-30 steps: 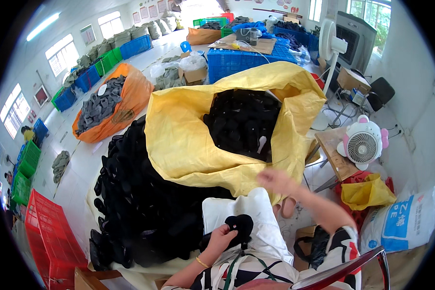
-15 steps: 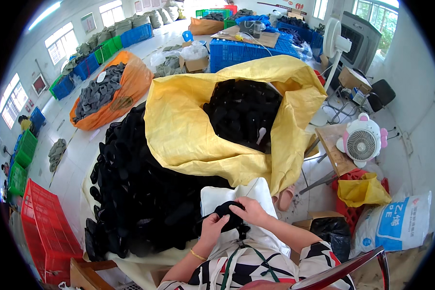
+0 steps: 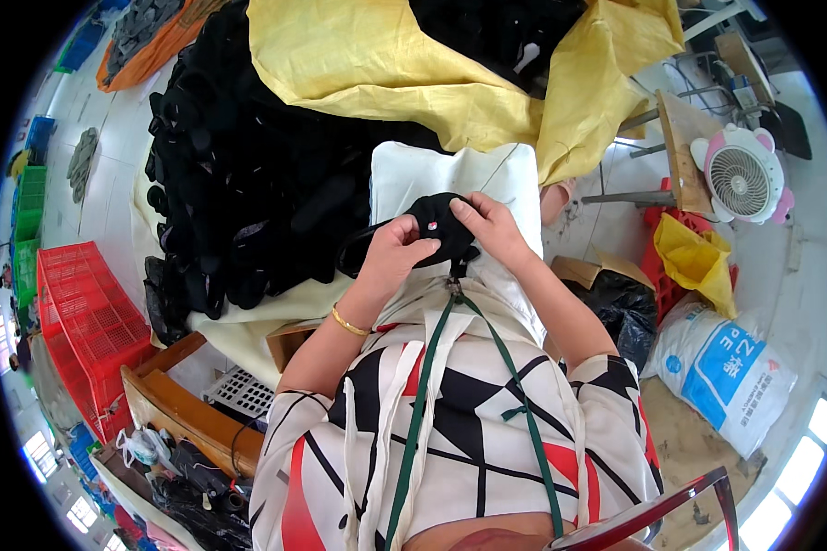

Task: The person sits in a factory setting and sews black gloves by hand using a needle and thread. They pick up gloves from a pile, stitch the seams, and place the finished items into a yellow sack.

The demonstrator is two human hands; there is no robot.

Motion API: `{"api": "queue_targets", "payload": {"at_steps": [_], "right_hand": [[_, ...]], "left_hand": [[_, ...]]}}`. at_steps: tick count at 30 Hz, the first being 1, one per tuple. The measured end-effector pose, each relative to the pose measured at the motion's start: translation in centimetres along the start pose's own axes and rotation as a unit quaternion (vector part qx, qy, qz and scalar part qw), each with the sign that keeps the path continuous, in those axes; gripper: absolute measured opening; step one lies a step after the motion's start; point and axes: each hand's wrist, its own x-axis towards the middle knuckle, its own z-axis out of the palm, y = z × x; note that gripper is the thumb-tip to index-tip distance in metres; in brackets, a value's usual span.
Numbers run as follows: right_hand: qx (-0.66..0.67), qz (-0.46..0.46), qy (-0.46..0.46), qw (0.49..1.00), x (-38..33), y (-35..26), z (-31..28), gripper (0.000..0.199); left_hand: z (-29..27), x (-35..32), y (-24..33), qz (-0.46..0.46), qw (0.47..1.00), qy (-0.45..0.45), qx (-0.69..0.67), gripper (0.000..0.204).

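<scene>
Black, matte and soft-looking, a small fabric piece (image 3: pixel 448 230) is sitting between both hands, over a white cloth (image 3: pixel 404 170) and in front of the wearer's patterned top (image 3: pixel 459 404). Its upper edge is curving round; a tiny red-and-white mark (image 3: pixel 432 226) is standing out sharply on its upward face. Full outline is staying unclear, as hands are covering both sides. Left hand (image 3: pixel 397 246) is clamping the left side, thumb lying across the face, other fingers partly hidden. Right hand (image 3: pixel 489 223) is clamping the upper right edge, thumb pressing on top; cannot tell how its hidden fingertips are sitting underneath. Similar black pieces are lying in a large heap (image 3: pixel 248 174) to the left, pale specks showing among them. Beyond the cloth, a yellow sack (image 3: pixel 368 55) is gaping open, more black pieces filling it.
</scene>
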Motion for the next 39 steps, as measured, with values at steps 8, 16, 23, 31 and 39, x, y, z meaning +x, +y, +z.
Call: {"api": "queue_targets", "payload": {"at_steps": [8, 16, 23, 31, 39], "right_hand": [[-0.010, 0.045, -0.032, 0.998, 0.9, 1.4, -0.9, 0.046], [-0.024, 0.078, -0.027, 0.996, 2.8, 1.6, -3.7, 0.046], [0.262, -0.149, 0.141, 0.943, 12.6, -10.1, -13.9, 0.047], [0.252, -0.018, 0.120, 0.960, 8.0, -1.6, -10.4, 0.027], [0.312, 0.075, 0.137, 0.937, 2.5, 5.4, -8.5, 0.025]], "left_hand": [[0.0, 2.1, -1.7, -0.007, 0.997, 0.067, 0.023, 0.033], [1.1, 1.9, 1.5, 0.173, 0.909, 0.068, 0.372, 0.020], [1.6, 2.7, 3.6, 0.287, 0.868, 0.127, 0.385, 0.017], [0.4, 4.1, -1.0, 0.165, 0.887, 0.036, 0.429, 0.012], [2.4, 9.7, -5.9, 0.217, 0.706, -0.150, 0.657, 0.013]]}}
